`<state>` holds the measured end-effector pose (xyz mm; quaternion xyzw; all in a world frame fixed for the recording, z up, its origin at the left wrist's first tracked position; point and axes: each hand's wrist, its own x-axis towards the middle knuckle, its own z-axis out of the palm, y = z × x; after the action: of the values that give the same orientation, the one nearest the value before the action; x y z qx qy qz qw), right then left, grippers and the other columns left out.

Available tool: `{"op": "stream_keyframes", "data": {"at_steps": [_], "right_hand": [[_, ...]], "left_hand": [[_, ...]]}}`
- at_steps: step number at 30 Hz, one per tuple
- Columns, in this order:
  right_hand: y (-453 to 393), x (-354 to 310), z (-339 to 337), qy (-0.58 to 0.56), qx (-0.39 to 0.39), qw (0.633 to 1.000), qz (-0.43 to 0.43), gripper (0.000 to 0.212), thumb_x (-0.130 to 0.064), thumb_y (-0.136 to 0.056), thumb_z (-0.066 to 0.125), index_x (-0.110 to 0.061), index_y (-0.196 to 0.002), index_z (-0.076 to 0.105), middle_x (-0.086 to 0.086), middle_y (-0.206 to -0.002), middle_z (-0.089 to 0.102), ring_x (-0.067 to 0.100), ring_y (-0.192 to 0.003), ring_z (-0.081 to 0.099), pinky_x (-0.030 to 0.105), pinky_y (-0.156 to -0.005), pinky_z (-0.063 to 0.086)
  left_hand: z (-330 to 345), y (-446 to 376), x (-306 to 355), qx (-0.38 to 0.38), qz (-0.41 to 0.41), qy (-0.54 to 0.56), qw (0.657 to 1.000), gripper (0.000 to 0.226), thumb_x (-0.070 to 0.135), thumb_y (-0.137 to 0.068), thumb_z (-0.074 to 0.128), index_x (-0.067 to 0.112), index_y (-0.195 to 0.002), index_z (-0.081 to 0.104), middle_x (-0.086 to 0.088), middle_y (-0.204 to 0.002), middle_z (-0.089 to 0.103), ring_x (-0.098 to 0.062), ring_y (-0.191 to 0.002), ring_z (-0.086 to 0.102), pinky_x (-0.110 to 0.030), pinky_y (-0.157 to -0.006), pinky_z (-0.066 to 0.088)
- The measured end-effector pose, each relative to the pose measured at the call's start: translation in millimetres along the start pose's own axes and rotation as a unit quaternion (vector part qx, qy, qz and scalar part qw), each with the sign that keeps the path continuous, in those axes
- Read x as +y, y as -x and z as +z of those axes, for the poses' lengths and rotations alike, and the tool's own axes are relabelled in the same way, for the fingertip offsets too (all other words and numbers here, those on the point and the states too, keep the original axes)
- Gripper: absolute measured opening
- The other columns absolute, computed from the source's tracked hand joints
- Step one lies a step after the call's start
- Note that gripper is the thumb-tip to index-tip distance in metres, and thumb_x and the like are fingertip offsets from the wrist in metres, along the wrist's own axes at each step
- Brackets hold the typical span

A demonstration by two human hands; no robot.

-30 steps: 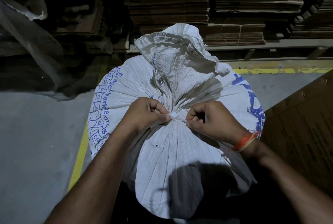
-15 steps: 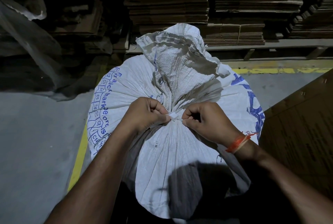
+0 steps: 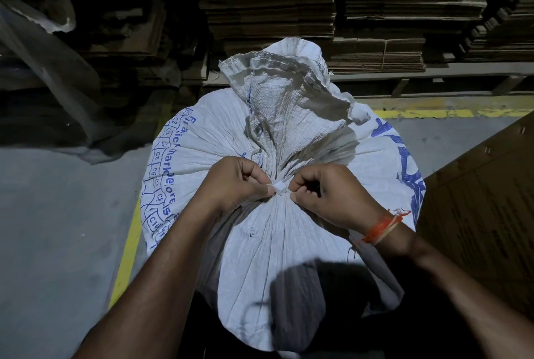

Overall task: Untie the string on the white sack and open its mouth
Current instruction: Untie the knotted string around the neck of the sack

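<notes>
Reaching forward from the bottom of the view, both forearms meet at the tied neck of the white sack (image 3: 277, 243), which stands upright in the middle of the floor. The left hand (image 3: 234, 182) has its fingers curled, thumb and forefinger pinching the left side of the white string (image 3: 279, 187) at the knot. The right hand (image 3: 329, 194) mirrors it, fingers curled and pinching the string's right side; an orange thread band (image 3: 381, 227) circles that wrist. Compared with a second ago, the right hand has shifted slightly leftward toward the knot, while the left hand keeps the same grip in the same place. The knot looks unchanged and the mouth is still gathered shut.

Beyond the hands, the crumpled mouth of the sack (image 3: 289, 92) flares upward above the tie, just as before. Blue print runs down the sack's left and right sides. A yellow floor line (image 3: 127, 248) passes left of the sack, and a brown cardboard sheet (image 3: 485, 199) leans at the right. Farther back, stacks of flattened cardboard (image 3: 346, 17) fill the dark background, with clear plastic sheeting (image 3: 43, 49) hanging at the far left.
</notes>
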<state>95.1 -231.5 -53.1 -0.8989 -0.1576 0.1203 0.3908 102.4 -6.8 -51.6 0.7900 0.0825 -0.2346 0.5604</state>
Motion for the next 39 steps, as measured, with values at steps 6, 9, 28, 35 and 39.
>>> {"op": "stream_keyframes", "data": {"at_steps": [6, 9, 28, 35, 39], "right_hand": [[3, 4, -11, -0.009, -0.037, 0.999, 0.002, 0.015, -0.007, -0.083, 0.071, -0.021, -0.086, 0.077, -0.007, -0.074, 0.074, -0.002, -0.057, 0.059, 0.015, -0.061, 0.049], [3, 3, -9, 0.011, -0.018, 1.0, -0.011, 0.017, -0.007, -0.084, 0.07, -0.021, -0.085, 0.079, -0.009, -0.074, 0.075, -0.002, -0.062, 0.063, 0.009, -0.06, 0.043], [-3, 8, 5, 0.032, 0.031, 0.999, -0.026, 0.012, -0.013, -0.083, 0.077, -0.023, -0.09, 0.079, -0.009, -0.091, 0.075, 0.01, -0.089, 0.067, 0.03, -0.082, 0.052], [-2, 4, 7, 0.028, 0.034, 0.999, -0.016, 0.01, -0.015, -0.084, 0.078, -0.024, -0.089, 0.08, -0.01, -0.087, 0.076, 0.008, -0.083, 0.068, 0.025, -0.076, 0.053], [2, 1, -4, 0.013, 0.02, 1.0, -0.008, 0.006, -0.014, -0.081, 0.08, -0.019, -0.083, 0.079, -0.007, -0.077, 0.075, 0.008, -0.074, 0.067, 0.01, -0.062, 0.045]], "left_hand": [[-1, -1, 1, -0.001, 0.004, -0.004, 1.0, 0.011, 0.006, -0.075, 0.091, 0.012, -0.074, 0.081, -0.011, -0.071, 0.078, -0.017, -0.066, 0.068, -0.03, -0.073, 0.053], [0, 1, 2, 0.003, 0.003, -0.008, 1.0, 0.012, 0.004, -0.076, 0.09, 0.012, -0.073, 0.08, -0.008, -0.067, 0.076, -0.013, -0.06, 0.066, -0.022, -0.063, 0.051], [-1, 1, 2, 0.012, 0.005, -0.03, 0.999, 0.014, 0.006, -0.075, 0.09, 0.016, -0.071, 0.081, -0.003, -0.063, 0.075, -0.008, -0.058, 0.064, -0.02, -0.062, 0.049], [-1, 2, 2, 0.006, 0.001, -0.021, 1.0, 0.014, 0.004, -0.076, 0.09, 0.014, -0.073, 0.08, -0.004, -0.064, 0.076, -0.008, -0.057, 0.066, -0.02, -0.062, 0.051], [-1, 2, 3, 0.003, 0.0, -0.014, 1.0, 0.013, 0.004, -0.076, 0.089, 0.013, -0.073, 0.08, -0.006, -0.065, 0.077, -0.008, -0.057, 0.068, -0.019, -0.06, 0.052]]}}
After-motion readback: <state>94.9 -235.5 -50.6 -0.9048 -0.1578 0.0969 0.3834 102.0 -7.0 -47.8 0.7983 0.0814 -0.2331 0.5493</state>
